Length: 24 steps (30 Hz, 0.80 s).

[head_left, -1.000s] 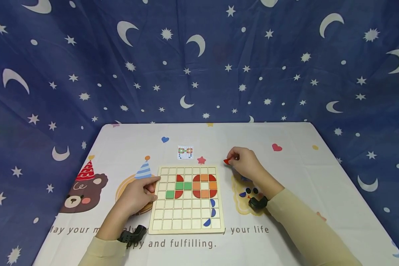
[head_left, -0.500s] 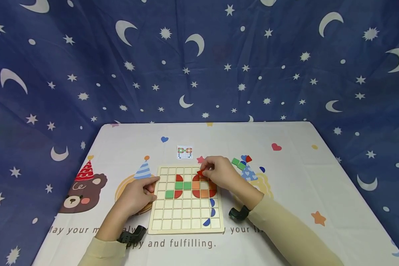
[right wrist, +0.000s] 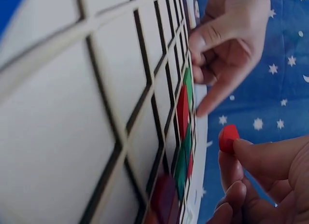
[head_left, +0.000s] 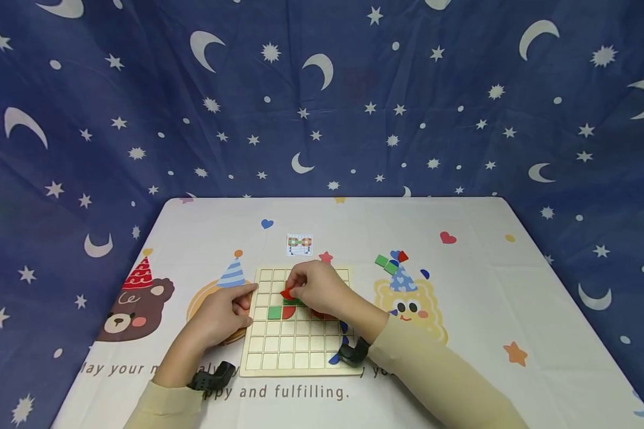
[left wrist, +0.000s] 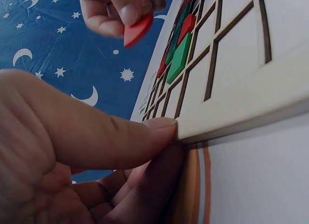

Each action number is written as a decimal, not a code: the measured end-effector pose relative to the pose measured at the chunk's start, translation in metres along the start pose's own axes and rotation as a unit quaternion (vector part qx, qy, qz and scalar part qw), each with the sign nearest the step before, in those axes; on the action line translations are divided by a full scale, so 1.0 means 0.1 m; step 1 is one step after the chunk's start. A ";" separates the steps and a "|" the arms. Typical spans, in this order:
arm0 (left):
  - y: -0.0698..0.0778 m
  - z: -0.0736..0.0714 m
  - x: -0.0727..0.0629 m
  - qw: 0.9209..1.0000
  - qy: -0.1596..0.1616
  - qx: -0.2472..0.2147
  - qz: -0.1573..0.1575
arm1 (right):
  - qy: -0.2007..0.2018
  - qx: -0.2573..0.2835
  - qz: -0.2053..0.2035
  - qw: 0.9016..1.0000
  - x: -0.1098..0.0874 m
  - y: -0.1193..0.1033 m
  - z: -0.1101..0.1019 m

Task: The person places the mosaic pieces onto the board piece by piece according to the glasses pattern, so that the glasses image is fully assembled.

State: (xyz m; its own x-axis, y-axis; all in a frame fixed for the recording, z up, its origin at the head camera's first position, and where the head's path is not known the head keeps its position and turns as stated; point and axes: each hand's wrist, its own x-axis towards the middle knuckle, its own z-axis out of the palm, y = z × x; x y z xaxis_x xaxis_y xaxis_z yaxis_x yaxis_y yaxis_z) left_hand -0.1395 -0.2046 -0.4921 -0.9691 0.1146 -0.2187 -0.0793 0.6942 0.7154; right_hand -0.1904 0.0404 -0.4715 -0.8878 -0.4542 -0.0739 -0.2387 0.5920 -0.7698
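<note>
My right hand pinches a red quarter-circle tile between thumb and fingertip, over the upper left part of the grid board. In the left wrist view this red tile is raised off the board. The thumb and extended index finger of my left hand touch the board's left edge, spread apart along it. Set in the board are a green square, a red quarter-circle and blue tiles at the lower right. My right hand and forearm hide the tiles behind them.
A small pattern card lies behind the board. Loose tiles lie to the right: two green squares, a red one and several blue ones. A printed white cloth covers the table, and a starry blue curtain hangs behind.
My right hand has carried the red tile leftward from the right of the board, across its upper right, to above the upper left squares. My left hand stays at the edge.
</note>
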 end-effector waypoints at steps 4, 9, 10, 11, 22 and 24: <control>0.00 0.00 0.00 1.000 -0.006 -0.006 -0.003 | -0.011 -0.013 0.005 1.000 0.05 -0.09 0.12; -0.01 0.00 0.00 1.000 -0.008 -0.006 -0.004 | -0.025 -0.024 0.012 0.999 0.09 -0.17 0.24; -0.01 0.00 0.00 1.000 -0.008 -0.005 -0.004 | -0.027 -0.027 0.014 0.999 0.10 -0.18 0.27; -0.01 0.00 0.00 1.000 -0.008 -0.003 -0.004 | -0.028 -0.028 0.015 0.999 0.10 -0.20 0.28; 0.00 -0.02 -0.02 1.000 -0.015 -0.006 0.001 | -0.019 -0.072 0.003 0.997 0.13 -0.29 0.46; 0.00 -0.02 -0.02 1.000 -0.014 -0.007 0.006 | -0.013 -0.084 -0.003 0.996 0.13 -0.29 0.49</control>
State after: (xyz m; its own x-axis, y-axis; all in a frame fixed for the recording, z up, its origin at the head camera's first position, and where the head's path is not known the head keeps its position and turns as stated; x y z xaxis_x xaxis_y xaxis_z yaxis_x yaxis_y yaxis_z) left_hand -0.1377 -0.2066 -0.4899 -0.9631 0.1436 -0.2278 -0.0704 0.6823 0.7277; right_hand -0.1761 -0.0155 -0.4811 -0.8762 -0.4738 -0.0882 -0.3085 0.6920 -0.6527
